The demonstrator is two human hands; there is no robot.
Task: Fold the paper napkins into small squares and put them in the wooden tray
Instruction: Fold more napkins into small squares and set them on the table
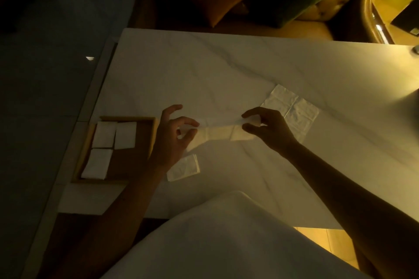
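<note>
Three folded white paper squares [104, 135] lay in the shallow wooden tray [127, 118] on the white marble table [226, 70]. I logged the left hand [172, 140] and the right hand [269, 128] each pinching one end of a long narrow white napkin strip [220, 132] beside the tray; an opened white napkin [294, 111] lay beyond.

A wooden tray [131, 163] is set on the table [226, 70] at the left edge of the frame, and three folded napkins [104, 134] are laid in its left part. A napkin strip [221, 132] is stretched across the centre, just right of the tray. It is pinched at its left end by the left hand [174, 136] and at its right end by the right hand [269, 127]. An opened napkin [292, 111] is spread behind the right hand, and a small folded napkin [183, 167] is placed below the left hand.
</note>
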